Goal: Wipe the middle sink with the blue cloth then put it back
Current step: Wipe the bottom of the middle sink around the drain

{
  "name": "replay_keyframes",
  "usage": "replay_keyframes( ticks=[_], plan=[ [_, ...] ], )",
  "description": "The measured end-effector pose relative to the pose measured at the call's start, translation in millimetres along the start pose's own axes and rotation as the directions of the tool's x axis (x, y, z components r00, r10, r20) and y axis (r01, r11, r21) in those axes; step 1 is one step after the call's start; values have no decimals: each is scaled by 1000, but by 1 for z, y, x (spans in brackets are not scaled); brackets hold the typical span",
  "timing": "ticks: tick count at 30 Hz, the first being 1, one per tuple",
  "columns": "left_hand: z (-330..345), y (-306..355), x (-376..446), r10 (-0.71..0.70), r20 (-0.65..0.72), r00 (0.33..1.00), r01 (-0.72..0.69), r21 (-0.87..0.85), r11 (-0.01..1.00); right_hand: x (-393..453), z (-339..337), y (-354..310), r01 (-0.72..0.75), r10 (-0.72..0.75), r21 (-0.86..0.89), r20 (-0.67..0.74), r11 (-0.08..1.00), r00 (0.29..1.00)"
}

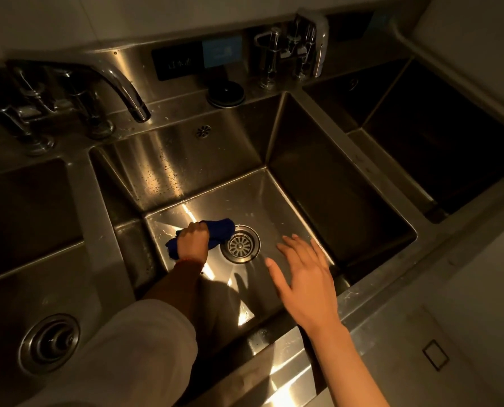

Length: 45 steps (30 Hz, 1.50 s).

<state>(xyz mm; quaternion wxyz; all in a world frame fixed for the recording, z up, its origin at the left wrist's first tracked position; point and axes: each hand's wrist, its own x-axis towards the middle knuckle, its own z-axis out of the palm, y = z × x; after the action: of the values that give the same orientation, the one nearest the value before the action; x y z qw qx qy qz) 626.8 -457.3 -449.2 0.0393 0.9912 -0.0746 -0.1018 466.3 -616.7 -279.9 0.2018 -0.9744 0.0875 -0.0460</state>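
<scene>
In the dim steel middle sink point(341, 186), the left hand point(192, 241) is gripping the bunched blue cloth point(218, 229) just left of the drain point(240, 244), the right hand point(303, 277) hovering spread; the cloth is looking soft, light, probably damp, easiest grabbed mid-bunch.

No readable text anywhere. Black plate point(176, 64) on the sink backsplash point(133, 58) has a few pale characters, too blurred to read. Blue label point(222, 50) just right of it carries faint markings, also illegible. Small square outline point(435, 354) on the worktop point(465, 304) at lower right, no lettering.
</scene>
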Motion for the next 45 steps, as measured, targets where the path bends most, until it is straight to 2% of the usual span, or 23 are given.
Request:
replay_keyframes(
  ticks=[3, 9, 14, 16, 20, 23, 26, 29, 32, 34, 36, 37, 40, 42, 43, 45],
  plan=[
    [12, -2, 0, -48, 0, 999, 48, -14, 999, -1, 1, 1, -1, 1, -2, -18, 1000, 1000],
    [34, -8, -9, -138, 72, 988, 141, -32, 990, -2, 4, 2, 6, -9, -18, -154, 1000, 988],
    [35, -7, -24, -15, -23, 1000, 17, 92, 996, -3, 4, 1, 14, -20, -32, -220, 999, 975],
    [36, -5, -28, 8, -90, 996, -1, 71, 997, -4, 2, 1, 24, -33, -46, -189, 999, 981],
    [44, -2, -38, 119, -111, 987, -105, 121, 987, -11, -3, 6, 46, -51, -102, -41, 994, 998],
    [55, 1, -45, 111, -10, 994, -109, 128, 986, -12, -4, 10, 20, -14, -103, 52, 994, 999],
    [62, 4, -53, 57, 128, 990, -78, 165, 983, -9, -3, 10, -1, 11, -99, 95, 995, 995],
    [73, 0, -56, 57, 204, 977, -97, 194, 976, -8, -1, 11, 0, 17, -124, 139, 992, 990],
    [72, 3, -57, 75, 164, 984, -100, 152, 983, -8, -1, 12, -3, 25, -130, 162, 991, 987],
    [66, 4, -57, 74, 118, 990, -96, 192, 977, -8, -2, 11, -11, 32, -124, 174, 992, 984],
    [70, -2, -56, 70, 166, 984, -112, 257, 960, -8, -2, 11, -16, 39, -124, 186, 992, 982],
    [70, -2, -53, 75, 136, 988, -105, 222, 969, -7, -2, 11, -18, 42, -124, 189, 992, 981],
    [63, -3, -49, 164, 117, 979, -185, 201, 962, -8, -1, 11, -21, 46, -132, 191, 991, 981],
    [67, -7, -43, 241, 38, 970, -244, 127, 961, -7, 0, 12, -22, 48, -142, 185, 990, 982],
    [66, -8, -40, 237, 13, 971, -236, 133, 963, -7, 1, 12, -23, 49, -144, 183, 989, 982],
    [57, -3, -37, 185, 58, 981, -193, 207, 959, -7, 1, 12, -25, 51, -145, 180, 989, 982]
  ],
)
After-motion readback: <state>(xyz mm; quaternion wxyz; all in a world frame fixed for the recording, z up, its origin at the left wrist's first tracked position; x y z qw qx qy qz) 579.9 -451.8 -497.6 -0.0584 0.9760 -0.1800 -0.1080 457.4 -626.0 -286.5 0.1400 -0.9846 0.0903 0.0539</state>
